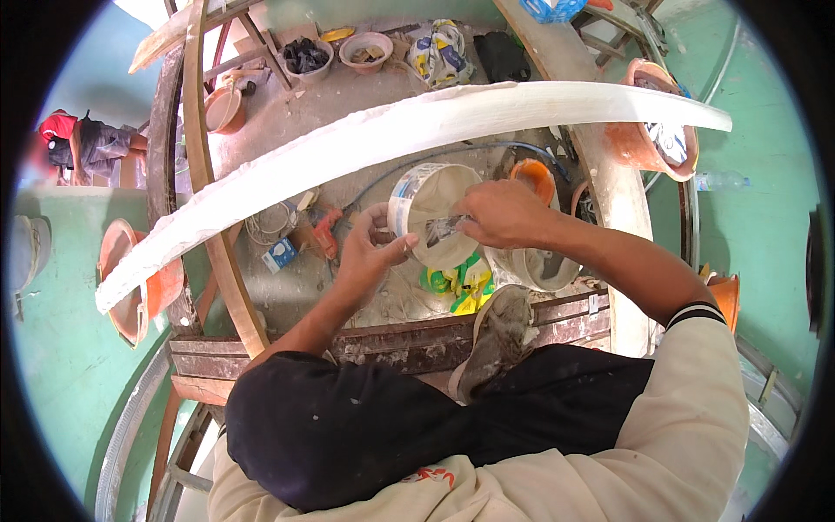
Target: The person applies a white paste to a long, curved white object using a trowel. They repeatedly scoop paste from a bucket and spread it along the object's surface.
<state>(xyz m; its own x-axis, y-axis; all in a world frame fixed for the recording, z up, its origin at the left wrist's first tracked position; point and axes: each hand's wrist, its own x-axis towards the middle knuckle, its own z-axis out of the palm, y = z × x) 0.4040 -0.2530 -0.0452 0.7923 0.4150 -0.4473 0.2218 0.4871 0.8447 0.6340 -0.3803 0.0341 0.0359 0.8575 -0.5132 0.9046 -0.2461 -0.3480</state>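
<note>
A white plaster-smeared bucket (432,186) with a blue printed band is tipped with its mouth toward me. My left hand (376,248) grips its rim from the left, thumb on the near edge and fingers along the outer wall. My right hand (500,213) is closed at the opposite side of the mouth, round what looks like a putty knife (441,230). Its greyish blade reaches into the bucket; the handle is hidden in my fist. Pale paste coats the bucket's inside.
A long white plaster-coated strip (409,122) arches across in front of me. Below are a pale bucket (546,268), an orange power tool (326,233) and a blue box (279,254). Wooden beams (228,270) frame the scaffold. Orange buckets (161,283) hang beside it. Another person (91,143) bends at far left.
</note>
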